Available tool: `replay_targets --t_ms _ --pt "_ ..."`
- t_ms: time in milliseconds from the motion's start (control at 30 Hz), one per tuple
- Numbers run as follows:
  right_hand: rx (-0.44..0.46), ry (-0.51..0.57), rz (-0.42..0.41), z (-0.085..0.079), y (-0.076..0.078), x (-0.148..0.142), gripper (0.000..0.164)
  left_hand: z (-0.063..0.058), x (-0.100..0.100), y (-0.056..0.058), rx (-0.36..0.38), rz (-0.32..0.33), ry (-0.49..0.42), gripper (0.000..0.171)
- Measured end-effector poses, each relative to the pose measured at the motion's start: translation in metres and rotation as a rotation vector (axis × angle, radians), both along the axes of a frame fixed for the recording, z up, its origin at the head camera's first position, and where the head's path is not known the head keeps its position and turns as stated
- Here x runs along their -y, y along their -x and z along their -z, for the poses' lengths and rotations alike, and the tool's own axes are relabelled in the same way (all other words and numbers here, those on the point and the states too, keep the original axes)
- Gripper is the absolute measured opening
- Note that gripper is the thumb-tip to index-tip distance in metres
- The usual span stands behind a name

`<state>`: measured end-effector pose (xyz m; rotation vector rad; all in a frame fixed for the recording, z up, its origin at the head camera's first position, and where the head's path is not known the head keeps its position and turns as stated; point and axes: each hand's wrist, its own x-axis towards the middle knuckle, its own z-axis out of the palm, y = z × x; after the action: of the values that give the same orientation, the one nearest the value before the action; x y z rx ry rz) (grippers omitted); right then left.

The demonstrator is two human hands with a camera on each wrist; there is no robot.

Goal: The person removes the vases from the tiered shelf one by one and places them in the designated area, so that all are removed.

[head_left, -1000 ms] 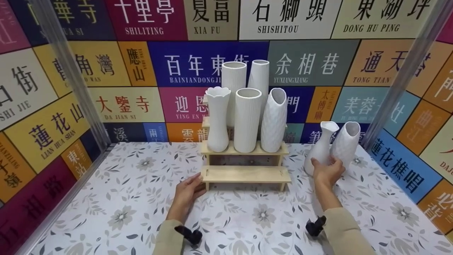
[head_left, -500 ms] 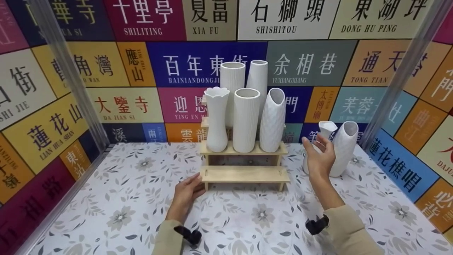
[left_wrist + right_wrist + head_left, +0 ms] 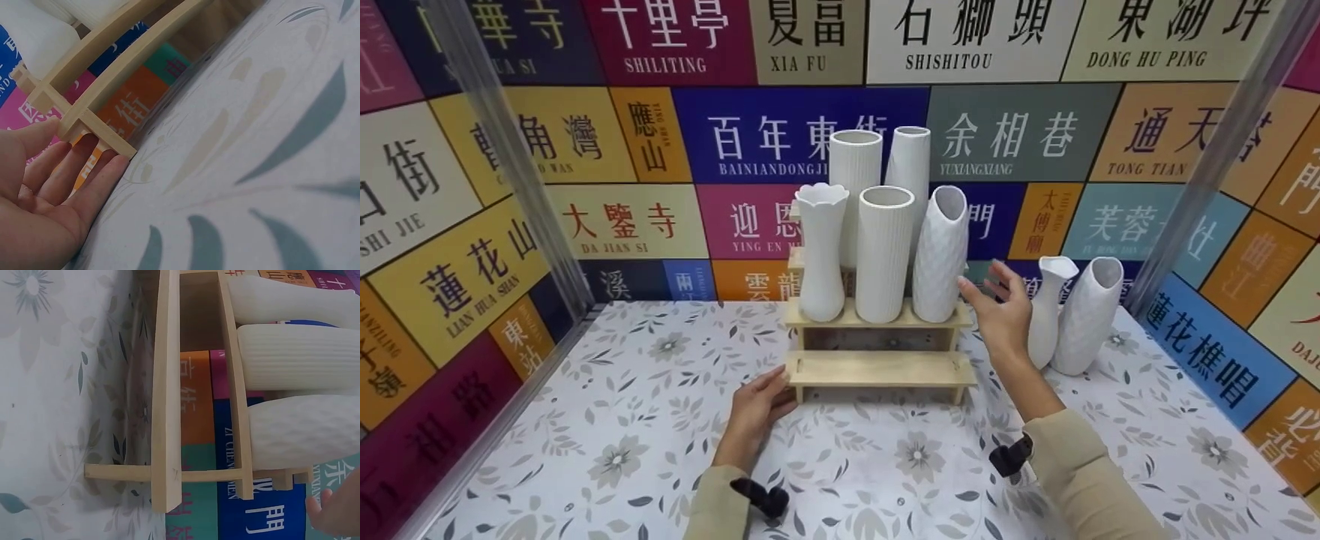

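Observation:
A tiered wooden display stand (image 3: 883,367) holds several white vases. On its middle tier are a scalloped-rim vase (image 3: 821,255), a ribbed cylinder vase (image 3: 883,259) and a slant-mouthed textured vase (image 3: 941,259). My left hand (image 3: 756,409) holds the left end of the low front shelf; the left wrist view has the thumb on the shelf's end (image 3: 79,115) and fingertips by its leg. My right hand (image 3: 1005,315), fingers loosely spread and holding nothing, is in the air just right of the textured vase. In the right wrist view only part of that hand (image 3: 337,509) shows.
On the top tier behind stand another ribbed vase (image 3: 855,161) and a smooth tapered vase (image 3: 911,161). Right of my right hand, a flared-neck vase (image 3: 1048,307) and a second textured vase (image 3: 1091,319) stand on the floral tablecloth (image 3: 919,457). Sign-covered walls (image 3: 1020,135) enclose the table.
My right hand has let go of the flared-neck vase, risen and moved left toward the textured vase on the stand. My left hand stays at the shelf end.

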<state>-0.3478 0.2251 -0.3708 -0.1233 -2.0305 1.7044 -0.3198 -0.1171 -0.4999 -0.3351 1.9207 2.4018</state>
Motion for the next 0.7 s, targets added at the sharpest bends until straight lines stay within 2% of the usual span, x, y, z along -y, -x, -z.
replay_targets --t_ms 267,500,700 --pt "-0.030 0.004 -0.048 0.000 0.014 0.016 0.079 0.001 -0.001 -0.001 -0.010 -0.001 -0.023 0.049" --pt "-0.066 0.021 -0.004 0.001 0.021 0.029 0.078 0.002 0.000 0.000 -0.030 -0.001 -0.039 0.048" --pt "-0.021 0.030 0.019 0.007 0.027 0.032 0.081 0.003 0.001 0.002 0.005 -0.002 -0.017 0.047"
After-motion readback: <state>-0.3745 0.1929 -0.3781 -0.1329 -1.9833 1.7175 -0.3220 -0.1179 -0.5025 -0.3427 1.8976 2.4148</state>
